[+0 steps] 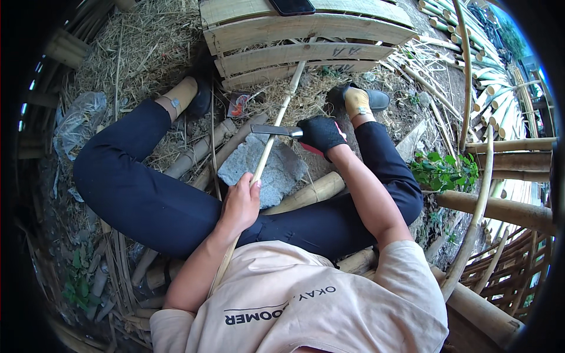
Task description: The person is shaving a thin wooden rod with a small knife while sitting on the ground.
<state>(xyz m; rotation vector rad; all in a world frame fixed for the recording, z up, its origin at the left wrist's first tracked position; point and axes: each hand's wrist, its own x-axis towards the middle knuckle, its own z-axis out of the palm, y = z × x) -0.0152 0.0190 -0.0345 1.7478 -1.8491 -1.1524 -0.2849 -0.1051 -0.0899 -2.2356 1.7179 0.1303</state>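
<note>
My bare left hand [240, 205] is wrapped round a long, thin bamboo stick [286, 103]. The stick slants from beside my waist up to the slatted wooden crate, its lower end running along my left forearm. In a black glove with red at the palm side, my right hand [321, 136] grips the handle of a knife [272, 129]. Its broad, dull blade lies crosswise at the stick, a little beyond my left hand. Under both, between my legs, a rough grey stone slab [247, 163] sits on the ground.
Ahead stands a slatted wooden crate [306, 32] with a phone [292, 6] on top. Thick bamboo poles [315, 194] lie beneath my legs. Right of me are a green leafy plant [445, 172], bamboo rails [500, 209] and stacked bamboo [500, 106]. Straw and a clear plastic bag [79, 120] lie left.
</note>
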